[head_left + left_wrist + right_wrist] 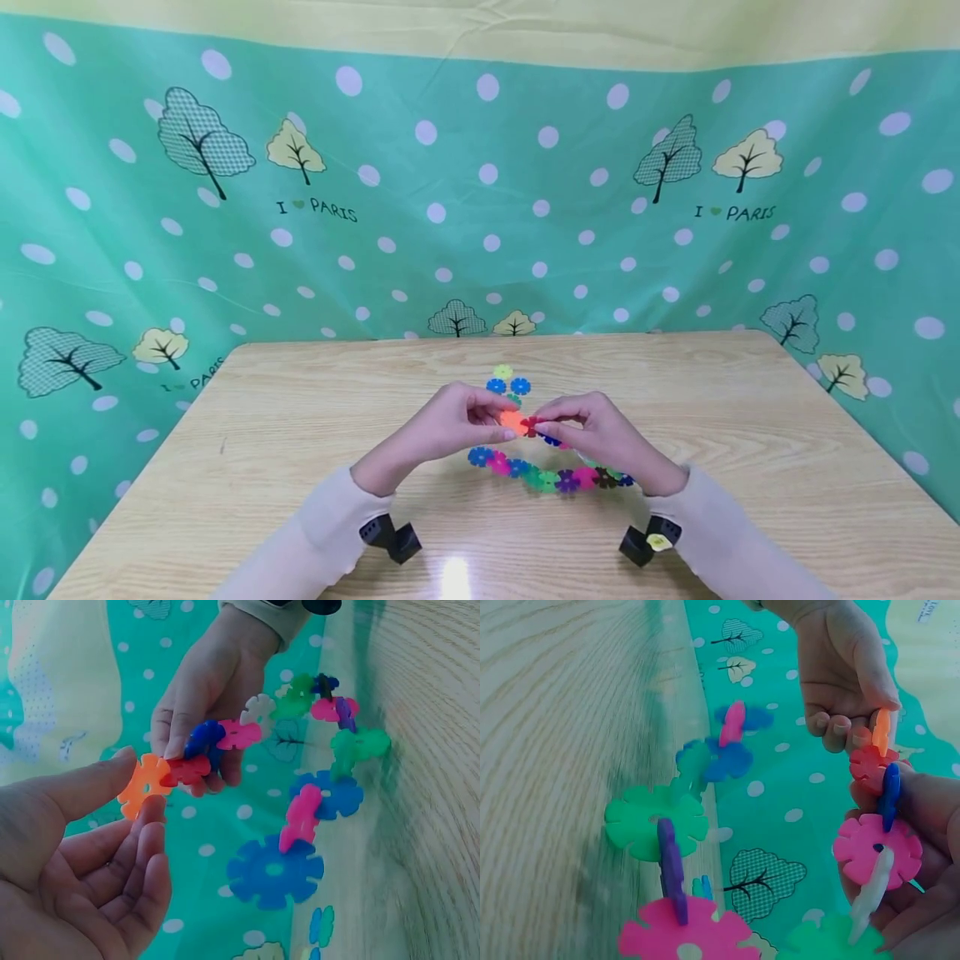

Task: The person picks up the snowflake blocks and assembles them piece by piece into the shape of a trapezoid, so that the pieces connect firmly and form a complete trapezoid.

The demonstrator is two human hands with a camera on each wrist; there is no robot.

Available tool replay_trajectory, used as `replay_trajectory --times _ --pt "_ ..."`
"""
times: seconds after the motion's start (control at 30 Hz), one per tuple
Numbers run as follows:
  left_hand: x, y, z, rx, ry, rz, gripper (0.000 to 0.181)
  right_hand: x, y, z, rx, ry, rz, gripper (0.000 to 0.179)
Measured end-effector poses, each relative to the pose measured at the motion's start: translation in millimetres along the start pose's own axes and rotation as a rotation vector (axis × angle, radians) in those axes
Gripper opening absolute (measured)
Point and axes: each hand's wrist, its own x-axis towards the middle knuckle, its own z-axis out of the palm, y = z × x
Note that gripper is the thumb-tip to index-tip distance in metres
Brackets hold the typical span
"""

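Observation:
Between thumb and fingers, my left hand [457, 421] pinches an orange flower-shaped disc [144, 786]. Its slotted edge meets a red flower-shaped disc [187, 771], which my right hand [596, 429] pinches at the end of a chain. From the red disc the chain runs through a dark blue disc [890, 796], a pink disc [877, 851] and a white disc [871, 895]. It curves round past a purple disc [567, 480] to a blue disc [480, 456] at its other end, below my left hand in the head view.
Loose discs lie on the wooden table [300, 417] beyond my hands: a yellow one [502, 371], two blue ones [520, 386] and a green one [513, 401], partly hidden by the left hand. A green polka-dot cloth [487, 208] hangs behind the table.

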Motion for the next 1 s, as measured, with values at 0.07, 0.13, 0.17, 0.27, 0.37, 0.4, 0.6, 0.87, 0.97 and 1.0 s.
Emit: replay_trajectory --times 0.07,0.13,0.17,0.27,0.37,0.4,0.6,0.87,0.97,1.0 --pt "-1.3 0.2 -1.0 0.001 -0.001 -0.009 0.032 -0.1 -2 1 0.01 -0.005 0.016 0.016" --pt "-2.9 0.8 -1.5 0.011 0.009 -0.022 0.03 -0.1 -3 2 0.019 -0.006 0.04 0.016" --pt "-3.8 1.2 -1.6 0.017 0.018 -0.023 0.029 0.1 -4 3 0.022 -0.007 0.046 0.017" --pt "-5.9 2.2 -1.5 0.031 0.043 -0.026 0.026 0.8 -5 5 0.025 -0.007 0.065 0.018" --pt "-7.2 1.6 -1.7 0.029 0.055 -0.017 0.025 1.7 -6 7 0.04 -0.017 0.075 0.018" --pt "-7.5 0.9 -2.6 0.026 0.058 -0.018 0.026 1.8 -6 7 0.045 -0.02 0.078 0.017" --pt "-0.4 -17.7 -16.1 -0.03 0.102 -0.011 0.029 2.5 -5 9 0.061 -0.04 0.063 0.015" --pt "28.8 -66.9 -22.7 -0.186 0.176 -0.152 0.034 0.3 -3 10 0.074 -0.069 0.079 0.014" --pt "37.1 -78.2 -17.5 -0.199 0.17 -0.181 0.033 -0.5 -3 11 0.079 -0.078 0.08 0.014" --pt "39.2 -80.1 -14.8 -0.201 0.16 -0.189 0.033 -0.5 -3 11 0.077 -0.08 0.087 0.014"
